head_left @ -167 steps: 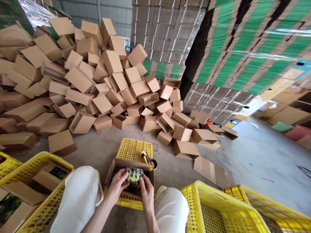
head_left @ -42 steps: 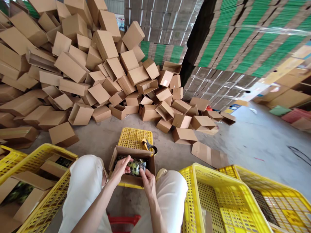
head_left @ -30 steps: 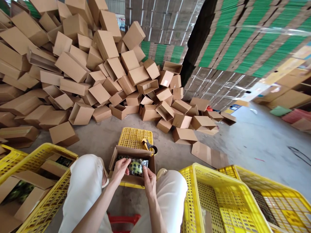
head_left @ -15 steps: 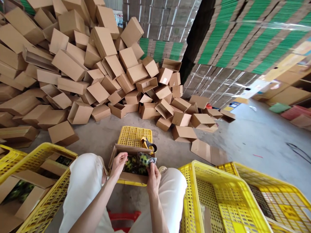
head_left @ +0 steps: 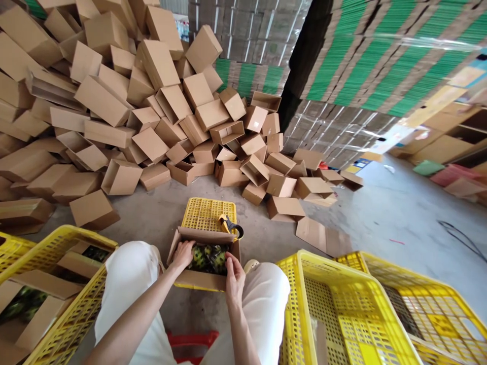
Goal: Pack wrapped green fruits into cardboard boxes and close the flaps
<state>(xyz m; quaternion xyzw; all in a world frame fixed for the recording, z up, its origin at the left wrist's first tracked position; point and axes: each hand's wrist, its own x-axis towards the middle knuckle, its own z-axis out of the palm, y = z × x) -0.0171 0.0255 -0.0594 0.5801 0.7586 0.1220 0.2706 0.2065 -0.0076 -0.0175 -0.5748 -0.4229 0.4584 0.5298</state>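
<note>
Now, at the cardboard box [head_left: 207, 280], left hand [head_left: 184, 255] and right hand [head_left: 234, 277] flank glossy, lumpy packets [head_left: 208, 258], either grip unclear; behind it, a tape dispenser [head_left: 229, 225] tops a latticed crate [head_left: 203, 210].

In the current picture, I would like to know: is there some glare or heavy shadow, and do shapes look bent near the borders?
Head view: glare streaks the wrap on the green-striped stack, whose left side is in deep shadow; head view: the far-right yellow crate looks stretched toward the corner; head view: the green-and-black contents look dark, fine detail unclear.
</note>
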